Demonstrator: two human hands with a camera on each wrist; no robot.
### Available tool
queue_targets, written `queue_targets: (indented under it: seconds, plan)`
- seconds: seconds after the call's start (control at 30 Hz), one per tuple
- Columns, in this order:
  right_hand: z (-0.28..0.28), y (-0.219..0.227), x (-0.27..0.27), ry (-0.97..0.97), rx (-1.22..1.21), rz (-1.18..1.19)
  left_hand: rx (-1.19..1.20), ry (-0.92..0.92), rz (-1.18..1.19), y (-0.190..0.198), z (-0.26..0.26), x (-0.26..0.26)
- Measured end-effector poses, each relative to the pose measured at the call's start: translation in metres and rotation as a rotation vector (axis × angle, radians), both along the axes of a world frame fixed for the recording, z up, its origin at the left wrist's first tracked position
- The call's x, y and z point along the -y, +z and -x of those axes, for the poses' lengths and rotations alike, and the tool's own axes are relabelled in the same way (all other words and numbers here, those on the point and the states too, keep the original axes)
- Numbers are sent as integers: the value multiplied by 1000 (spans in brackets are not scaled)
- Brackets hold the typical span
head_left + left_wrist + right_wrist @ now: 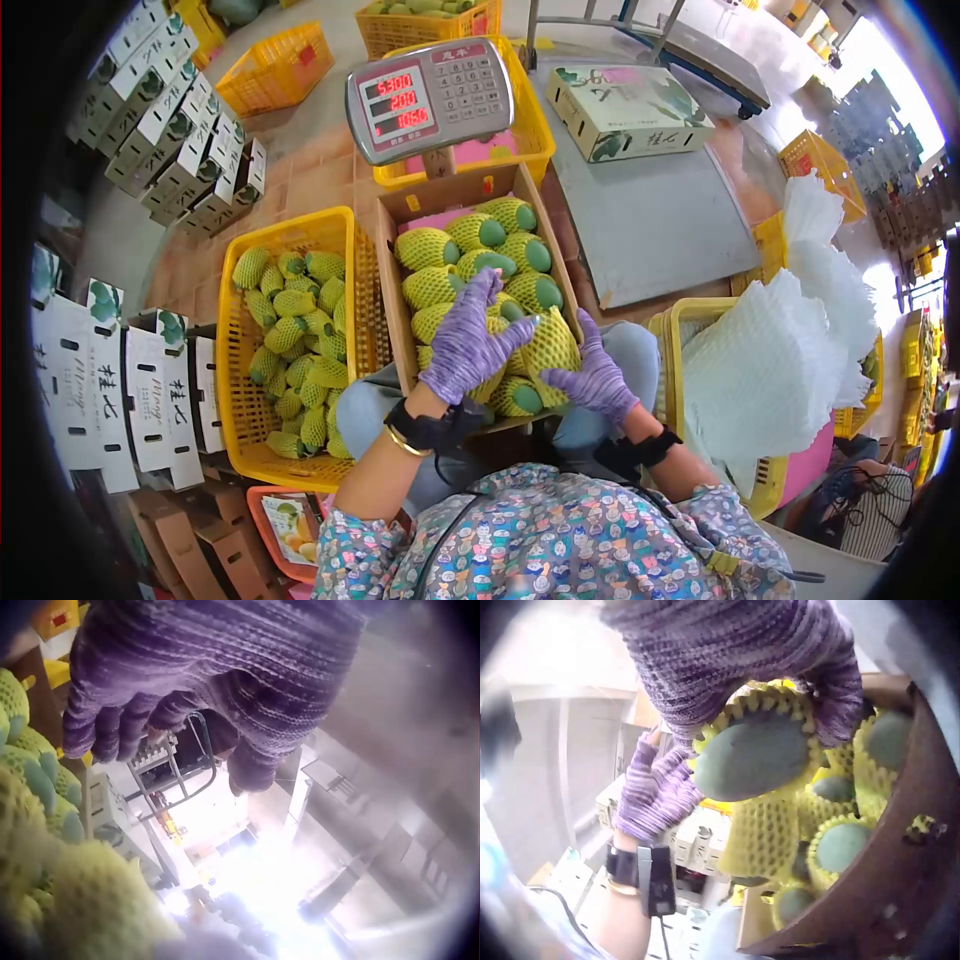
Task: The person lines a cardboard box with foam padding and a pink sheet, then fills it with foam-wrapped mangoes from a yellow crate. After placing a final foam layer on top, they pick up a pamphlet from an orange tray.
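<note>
My right hand, in a striped purple glove, grips a mango in a yellow foam net above the near right part of a cardboard box. The right wrist view shows the glove around this mango's net, with its green end bare. Beside it, over the middle of the box, my left hand has its thumb spread and its fingers extended, with nothing held. In the left wrist view the left glove has loosely bent fingers and no mango between them. Netted mangoes fill much of the box.
Left of the box is a yellow crate of netted mangoes. A scale display stands behind the box. At the back right, a closed carton lies on a metal platform. White foam sheets lie over a crate at right.
</note>
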State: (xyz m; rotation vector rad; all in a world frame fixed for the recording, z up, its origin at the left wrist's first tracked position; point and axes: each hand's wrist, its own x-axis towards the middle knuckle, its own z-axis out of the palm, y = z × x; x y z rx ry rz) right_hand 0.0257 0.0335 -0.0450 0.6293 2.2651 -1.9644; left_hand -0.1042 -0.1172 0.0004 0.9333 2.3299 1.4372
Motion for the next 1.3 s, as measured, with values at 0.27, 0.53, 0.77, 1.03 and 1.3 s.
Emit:
queue_targets:
  seconds: [0.27,0.53,0.77,1.03,1.3]
  plan:
    - [17,89,15,104,-290,-796,546,101,-538,30,-19,-23]
    - [54,63,-10,335,-270,336,808,128,-684,12,6,-14]
    - [162,46,-65,169,-484,71,20,-49,345,-25,133,-11]
    - [292,17,-54,808,-273,-1125,7,-151,947,-41,138,-39]
    - [297,2,-34,845,-18,-1379,-21,-142,951,-47,137,-40]
